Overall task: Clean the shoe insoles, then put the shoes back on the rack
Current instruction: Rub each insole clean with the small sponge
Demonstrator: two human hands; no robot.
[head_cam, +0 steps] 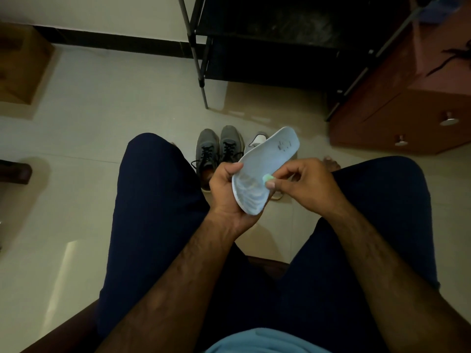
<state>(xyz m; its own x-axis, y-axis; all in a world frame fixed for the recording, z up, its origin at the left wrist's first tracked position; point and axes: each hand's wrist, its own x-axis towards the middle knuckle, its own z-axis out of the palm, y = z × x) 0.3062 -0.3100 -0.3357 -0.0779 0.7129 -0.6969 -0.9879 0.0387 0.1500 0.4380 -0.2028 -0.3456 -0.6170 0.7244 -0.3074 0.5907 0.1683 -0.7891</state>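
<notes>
– gripped how?
– left hand (229, 192) curled round the near end of the pale insole (272, 156); right hand (308, 182) pinched a small green thing (268, 177) against its surface.
– where was the insole?
– held up between the knees, over a white shoe (257, 141).
– the rack (201, 59)?
– its shelves were too dark to tell. a grey pair of shoes (219, 151) stood on the floor (114, 118) before it; the cabinet's (397, 115) drawers were closed.

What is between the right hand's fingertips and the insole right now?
A small pale-green item, pinched by the right hand against the insole that the left hand holds; head view.
</notes>
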